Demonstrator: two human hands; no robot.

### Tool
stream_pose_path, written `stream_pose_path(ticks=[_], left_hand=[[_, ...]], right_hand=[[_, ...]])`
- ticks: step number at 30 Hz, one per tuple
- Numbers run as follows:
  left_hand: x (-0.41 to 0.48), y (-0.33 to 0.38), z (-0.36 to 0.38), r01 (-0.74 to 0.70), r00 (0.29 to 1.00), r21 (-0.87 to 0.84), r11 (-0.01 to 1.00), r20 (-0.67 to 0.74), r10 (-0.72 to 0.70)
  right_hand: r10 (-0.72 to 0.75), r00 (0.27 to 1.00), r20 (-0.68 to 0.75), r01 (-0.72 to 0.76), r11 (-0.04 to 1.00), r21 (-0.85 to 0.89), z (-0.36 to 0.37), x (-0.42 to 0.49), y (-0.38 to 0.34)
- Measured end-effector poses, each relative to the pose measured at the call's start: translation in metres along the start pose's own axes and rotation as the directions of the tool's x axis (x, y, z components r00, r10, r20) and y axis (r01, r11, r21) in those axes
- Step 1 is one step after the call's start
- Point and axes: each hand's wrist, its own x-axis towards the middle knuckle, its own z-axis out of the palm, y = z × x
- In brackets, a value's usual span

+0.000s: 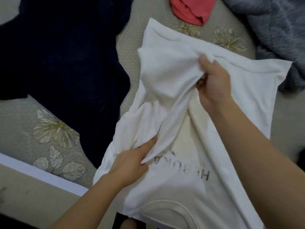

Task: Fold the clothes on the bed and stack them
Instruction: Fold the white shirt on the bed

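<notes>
While the white T-shirt (206, 187) lies on the bed (19, 123), its cover ribbed and flower-stitched, I see both grips grasping one soft raised fold: left hand (130, 162) beside the print, right hand (212, 80) nearer the hem. A navy garment (66, 55) crowds the shirt's left edge, a fuzzy grey blanket (272, 22) its far right corner.

A white T-shirt (181, 187) lies on the patterned bed cover (21, 116), with its collar at 6 o'clock, close to the person, and blurred grey letters on the chest. The left hand (130, 162) pinches a fold of the shirt at 7 o'clock from the middle. The right hand (214, 80) grips a raised fold at 1 o'clock, so the cloth between them is lifted. A dark navy garment (57, 55) is spread at 10 o'clock, a coral garment (189, 9) at 12 o'clock, and a grey fluffy blanket (272, 22) at 2 o'clock.
</notes>
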Motion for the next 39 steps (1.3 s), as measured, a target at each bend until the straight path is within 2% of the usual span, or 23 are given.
stream_pose_path(ticks=[1,3,5,7,8,9,10,12,13,16,19,22,24,25,27,28,30,32,34,36,37,39], left_hand=[[-0.004,0.0,0.002,-0.012,1.0,-0.009,1.0,-0.027,0.012],[-0.011,-0.003,0.006,-0.091,0.994,0.067,0.994,-0.056,0.095],[-0.017,-0.006,0.009,-0.143,0.99,0.172,0.975,0.042,0.137],[-0.016,-0.004,0.009,-0.134,0.98,0.244,0.961,0.177,0.092],[-0.013,-0.002,0.007,-0.116,0.978,0.259,0.959,0.199,0.065],[-0.009,0.003,0.006,-0.116,0.983,0.278,0.954,0.167,0.071],[-0.004,0.007,0.004,-0.135,0.991,0.284,0.949,0.045,0.128],[0.01,0.012,0.001,-0.189,0.932,0.361,0.913,-0.228,0.283],[0.018,0.013,-0.001,-0.185,0.897,0.417,0.89,-0.298,0.326],[0.037,0.004,-0.002,-0.066,0.942,0.556,0.828,-0.238,0.236],[0.041,-0.014,0.004,0.069,0.958,0.611,0.789,-0.262,0.12],[0.041,-0.018,0.01,0.137,0.95,0.596,0.791,-0.307,0.066],[0.04,-0.017,0.013,0.137,0.949,0.594,0.793,-0.309,0.068],[0.039,-0.018,0.015,0.127,0.949,0.589,0.798,-0.307,0.075],[0.034,-0.018,0.019,0.105,0.951,0.593,0.798,-0.295,0.095],[0.031,-0.017,0.022,0.081,0.952,0.607,0.791,-0.283,0.119],[0.021,-0.017,0.034,0.007,0.955,0.644,0.765,-0.231,0.186],[0.012,-0.019,0.048,-0.05,0.958,0.671,0.739,-0.177,0.225],[0.01,-0.022,0.058,-0.047,0.959,0.689,0.723,-0.172,0.226],[0.013,-0.023,0.06,-0.04,0.958,0.704,0.71,-0.174,0.227],[0.014,-0.022,0.059,-0.054,0.956,0.712,0.7,-0.165,0.242],[0.014,-0.024,0.056,-0.092,0.951,0.729,0.678,-0.137,0.277]], right_hand=[[-0.006,0.997,-0.071,0.011,0.997,0.078,-0.023,-0.002,-0.01],[0.041,0.982,-0.184,-0.021,0.993,0.112,-0.078,-0.013,-0.018],[0.142,0.954,-0.265,-0.106,0.984,0.143,-0.127,-0.027,-0.008],[0.299,0.913,-0.279,-0.234,0.941,0.243,-0.162,-0.035,0.012],[0.367,0.891,-0.266,-0.297,0.916,0.269,-0.172,-0.035,0.022],[0.413,0.877,-0.246,-0.349,0.899,0.265,-0.177,-0.035,0.03],[0.431,0.868,-0.247,-0.375,0.894,0.244,-0.18,-0.032,0.037],[0.419,0.867,-0.271,-0.366,0.903,0.225,-0.182,-0.022,0.045],[0.419,0.86,-0.293,-0.359,0.903,0.236,-0.182,-0.018,0.046],[0.405,0.819,-0.406,-0.33,0.912,0.245,-0.188,0.0,0.041],[0.187,0.827,-0.53,-0.165,0.982,0.089,-0.191,0.019,0.018],[-0.015,0.855,-0.519,-0.019,0.998,-0.06,-0.203,0.027,-0.004],[-0.008,0.86,-0.51,-0.089,0.982,-0.166,-0.219,0.023,-0.002],[0.019,0.862,-0.507,-0.183,0.943,-0.276,-0.229,0.021,0.003],[-0.033,0.836,-0.547,-0.35,0.737,-0.578,-0.244,0.01,0.015],[-0.113,0.849,-0.516,-0.352,0.607,-0.712,-0.244,0.001,0.021],[-0.238,0.924,-0.3,-0.195,0.382,-0.903,-0.227,-0.027,0.033],[-0.239,0.971,0.014,0.065,0.205,-0.976,-0.203,-0.058,0.057],[-0.096,0.969,0.226,0.232,0.05,-0.972,-0.185,-0.081,0.086],[0.123,0.956,0.265,0.275,-0.079,-0.958,-0.173,-0.094,0.114],[0.179,0.952,0.249,0.27,-0.108,-0.957,-0.168,-0.097,0.123],[0.186,0.957,0.224,0.25,-0.129,-0.96,-0.163,-0.098,0.13]])
